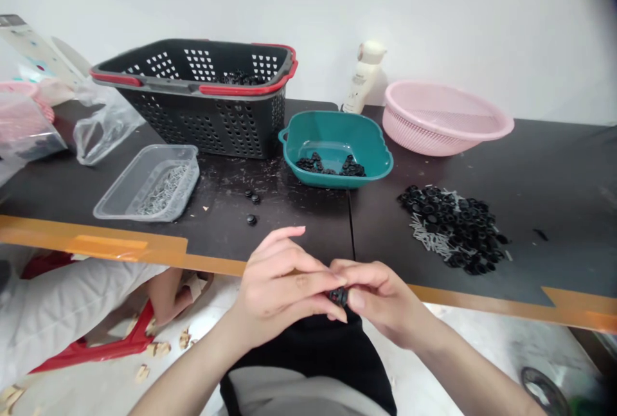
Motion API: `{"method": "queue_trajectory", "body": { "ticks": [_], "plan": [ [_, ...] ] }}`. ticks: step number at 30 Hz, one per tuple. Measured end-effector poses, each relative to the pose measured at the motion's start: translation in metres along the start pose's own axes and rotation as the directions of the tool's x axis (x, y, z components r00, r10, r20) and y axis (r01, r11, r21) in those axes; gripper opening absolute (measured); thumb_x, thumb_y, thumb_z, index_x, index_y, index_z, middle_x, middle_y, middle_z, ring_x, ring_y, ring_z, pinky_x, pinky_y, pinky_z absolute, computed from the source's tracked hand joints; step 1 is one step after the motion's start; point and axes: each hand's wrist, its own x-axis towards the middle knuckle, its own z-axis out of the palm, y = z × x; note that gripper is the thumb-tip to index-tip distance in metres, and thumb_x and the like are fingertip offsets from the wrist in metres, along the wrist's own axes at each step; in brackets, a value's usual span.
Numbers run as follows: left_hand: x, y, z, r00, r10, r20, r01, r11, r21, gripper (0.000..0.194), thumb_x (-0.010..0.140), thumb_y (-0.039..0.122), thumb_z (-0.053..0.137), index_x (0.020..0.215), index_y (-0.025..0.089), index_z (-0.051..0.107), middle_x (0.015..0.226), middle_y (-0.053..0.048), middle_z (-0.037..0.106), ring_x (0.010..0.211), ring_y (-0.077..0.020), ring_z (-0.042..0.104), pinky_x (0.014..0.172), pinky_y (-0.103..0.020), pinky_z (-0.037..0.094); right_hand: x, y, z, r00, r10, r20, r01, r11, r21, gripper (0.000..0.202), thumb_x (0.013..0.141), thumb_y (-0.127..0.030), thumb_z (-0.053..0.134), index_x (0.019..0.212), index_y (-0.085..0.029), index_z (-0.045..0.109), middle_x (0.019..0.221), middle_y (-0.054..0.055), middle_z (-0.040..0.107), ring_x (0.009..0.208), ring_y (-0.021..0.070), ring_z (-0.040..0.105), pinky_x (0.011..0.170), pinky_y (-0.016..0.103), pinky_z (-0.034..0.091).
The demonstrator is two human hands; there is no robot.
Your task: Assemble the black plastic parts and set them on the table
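Note:
Just off the front edge of the table, my two hands meet around a small black round plastic part (pixel 338 297). My left hand (pixel 289 278) pinches it from one side between thumb and fingers, with one finger raised. On the other side, my right hand (pixel 380 294) closes thumb and fingertips against it. Fingers cover much of the part, so its details are hidden. Farther up the table lie a few loose black round pieces (pixel 251 218). To the right spreads a pile of black round parts (pixel 463 229) mixed with grey pins (pixel 429 236).
A teal basin (pixel 337 123) holding black parts stands ahead. Left of it are a black basket (pixel 212 123) with red handles and a clear tub (pixel 113 200) of metal pieces. A pink basket (pixel 434 136) and a white bottle (pixel 361 85) stand behind. Another person's leg (pixel 81 300) shows at left.

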Motion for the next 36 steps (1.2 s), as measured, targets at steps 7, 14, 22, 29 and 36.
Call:
{"method": "queue_trajectory", "body": {
  "ticks": [7,14,22,29,36],
  "plan": [
    [0.011,0.013,-0.008,0.997,0.034,0.072,-0.037,0.998,0.047,0.02,0.085,0.037,0.07,0.085,0.017,0.074,0.072,0.004,0.075,0.061,-0.0072,0.064,0.101,-0.032,0.047,0.0,-0.007,0.004,1.0,0.031,0.003,-0.031,0.998,0.06,0.02,0.072,-0.037,0.085,0.08,-0.02,0.078,0.069,-0.002,0.059,0.057,0.0093,0.051,0.055,0.022,0.045],
    [0.013,0.018,-0.007,0.996,0.046,0.075,-0.048,0.999,0.015,0.015,0.085,0.033,0.071,0.087,0.019,0.073,0.073,0.006,0.077,0.06,-0.0077,0.062,0.099,-0.032,0.05,0.002,-0.017,0.008,0.991,-0.132,0.01,0.132,0.99,-0.053,0.018,0.069,-0.03,0.087,0.068,-0.019,0.073,0.062,-0.003,0.056,0.052,0.0088,0.048,0.05,0.021,0.042],
    [0.016,0.01,-0.008,0.99,0.084,0.112,-0.093,0.993,0.078,0.021,0.091,0.036,0.063,0.089,0.018,0.073,0.074,0.004,0.077,0.062,-0.0088,0.064,0.097,-0.034,0.052,0.003,-0.023,0.004,0.997,0.06,-0.043,-0.06,0.998,-0.02,0.018,0.065,-0.033,0.088,0.071,-0.02,0.078,0.06,-0.002,0.062,0.049,0.0095,0.051,0.05,0.023,0.044],
    [0.017,0.017,-0.006,0.995,0.093,0.028,-0.097,0.952,0.291,0.02,0.088,0.035,0.068,0.084,0.016,0.073,0.07,0.003,0.077,0.06,-0.0092,0.066,0.098,-0.033,0.052,0.001,-0.005,0.028,0.97,0.103,-0.221,-0.04,0.961,0.273,0.033,0.075,-0.05,0.08,0.063,-0.019,0.073,0.053,-0.002,0.062,0.049,0.0087,0.053,0.052,0.022,0.044],
    [0.011,0.018,-0.007,0.995,0.064,0.073,-0.077,0.977,0.197,0.016,0.093,0.029,0.064,0.094,0.015,0.072,0.077,0.003,0.078,0.061,-0.0077,0.066,0.105,-0.033,0.047,0.003,-0.009,0.014,0.995,-0.019,-0.098,0.019,1.0,-0.006,0.024,0.079,-0.04,0.078,0.073,-0.018,0.073,0.059,-0.002,0.062,0.054,0.0097,0.052,0.055,0.023,0.044]
  ]
}}
